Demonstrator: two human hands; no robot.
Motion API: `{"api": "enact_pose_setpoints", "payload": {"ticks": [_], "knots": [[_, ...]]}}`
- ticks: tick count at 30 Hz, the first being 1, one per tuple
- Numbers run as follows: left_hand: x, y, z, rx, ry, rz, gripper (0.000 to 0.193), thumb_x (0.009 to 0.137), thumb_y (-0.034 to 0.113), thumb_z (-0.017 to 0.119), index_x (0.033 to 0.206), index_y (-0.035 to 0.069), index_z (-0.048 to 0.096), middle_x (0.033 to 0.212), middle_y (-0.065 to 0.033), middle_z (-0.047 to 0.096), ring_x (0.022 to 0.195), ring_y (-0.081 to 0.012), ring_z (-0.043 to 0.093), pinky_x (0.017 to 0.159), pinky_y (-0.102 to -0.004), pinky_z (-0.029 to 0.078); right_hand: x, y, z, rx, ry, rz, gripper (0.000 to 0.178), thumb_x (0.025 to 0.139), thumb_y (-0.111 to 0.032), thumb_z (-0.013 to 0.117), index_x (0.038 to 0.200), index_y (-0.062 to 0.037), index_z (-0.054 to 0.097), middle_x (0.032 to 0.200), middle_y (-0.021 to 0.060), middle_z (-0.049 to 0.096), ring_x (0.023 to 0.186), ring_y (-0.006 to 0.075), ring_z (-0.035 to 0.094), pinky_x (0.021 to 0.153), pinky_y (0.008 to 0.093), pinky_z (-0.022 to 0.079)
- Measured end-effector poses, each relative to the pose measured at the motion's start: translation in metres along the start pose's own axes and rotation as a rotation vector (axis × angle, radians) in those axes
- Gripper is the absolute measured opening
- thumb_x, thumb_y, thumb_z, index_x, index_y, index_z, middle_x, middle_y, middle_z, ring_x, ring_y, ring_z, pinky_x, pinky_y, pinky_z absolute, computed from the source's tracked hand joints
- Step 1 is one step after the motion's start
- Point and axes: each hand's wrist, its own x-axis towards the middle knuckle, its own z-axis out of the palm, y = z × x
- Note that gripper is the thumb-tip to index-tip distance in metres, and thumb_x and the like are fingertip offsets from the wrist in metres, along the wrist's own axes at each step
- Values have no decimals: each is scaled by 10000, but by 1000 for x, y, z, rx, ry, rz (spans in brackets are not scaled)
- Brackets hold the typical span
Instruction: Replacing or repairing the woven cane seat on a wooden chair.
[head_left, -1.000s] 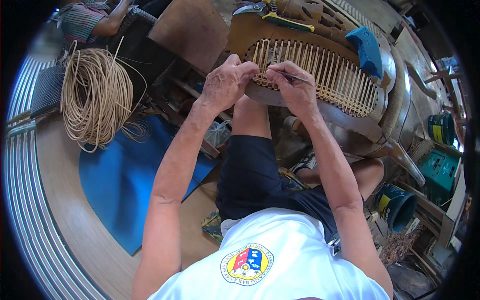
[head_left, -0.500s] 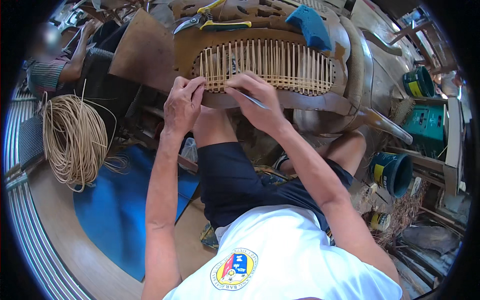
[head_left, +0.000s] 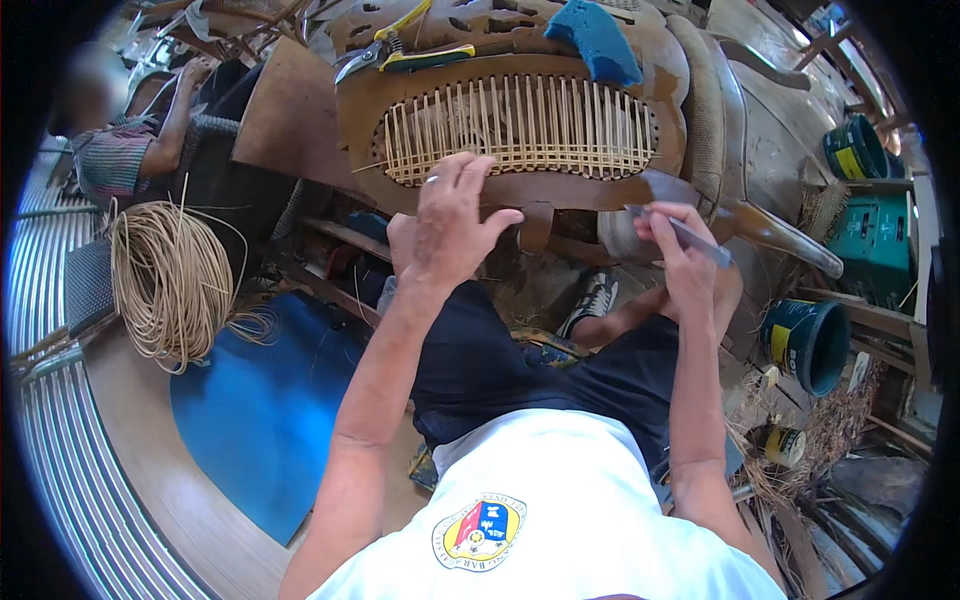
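A carved wooden chair part (head_left: 660, 120) lies before me, its oval opening strung with upright pale cane strips (head_left: 560, 120). Several strips are woven crosswise along the near edge of the opening. My left hand (head_left: 450, 225) hovers at that near edge with its fingers stretched and thumb spread, holding nothing. Off to the right, below the frame's near edge, my right hand (head_left: 688, 255) is closed round a thin flat metal blade (head_left: 700, 244). On the wood beyond the cane rest pruning shears (head_left: 425, 60) with yellow-edged handles and a blue sponge (head_left: 597, 42).
A big coil of cane (head_left: 175, 285) hangs at the left by a blue sheet (head_left: 255, 420). Past it sits another person (head_left: 130, 160). Dark green buckets (head_left: 822, 345) and a green crate (head_left: 872, 245) stand at the right, with cane scraps (head_left: 800, 470) on the ground.
My right hand has moved right, away from the cane, with the blade. My left hand has left its pinch at the panel's near left corner, shifted right and opened.
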Motion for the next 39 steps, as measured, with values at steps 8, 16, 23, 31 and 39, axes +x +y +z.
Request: {"api": "enact_pose_setpoints", "payload": {"ticks": [8,16,23,31,39], "knots": [[32,17,32,109,-72,185,818,560,214,944,1269,59,567,1282,-109,524,1208,-338,514,1015,-457,436,71,-17,54,-231,-243,-240,125,920,-115,736,1014,-33,727,876,14,699,799,74,612,721,243,495],[22,25,38,157,-28,103,866,570,207,951,1332,69,563,1254,-130,493,1206,-352,485,1018,-458,421,79,-15,58,-260,-402,-286,127,921,-108,724,1015,-24,719,845,13,687,794,64,595,731,255,501],[27,35,33,100,-84,-14,821,594,298,951,1326,107,631,1249,-131,499,1188,-337,480,1038,-468,398,21,1,-28,-235,-22,-156,123,954,-107,684,1035,-17,708,863,30,706,816,98,649,748,261,517],[34,23,41,8,-7,-47,626,639,338,914,1194,127,716,1194,-133,547,1157,-329,499,1005,-465,413,-23,23,-34,-96,152,40,147,989,-137,669,1073,-20,701,887,37,710,820,94,662,756,234,526],[9,60,43,110,-81,70,773,746,317,856,1381,23,528,1333,-175,483,1292,-363,432,1093,-482,333,-9,-11,-45,-235,130,15,154,983,-153,689,1070,-26,706,871,17,708,808,79,652,745,226,510]]}}
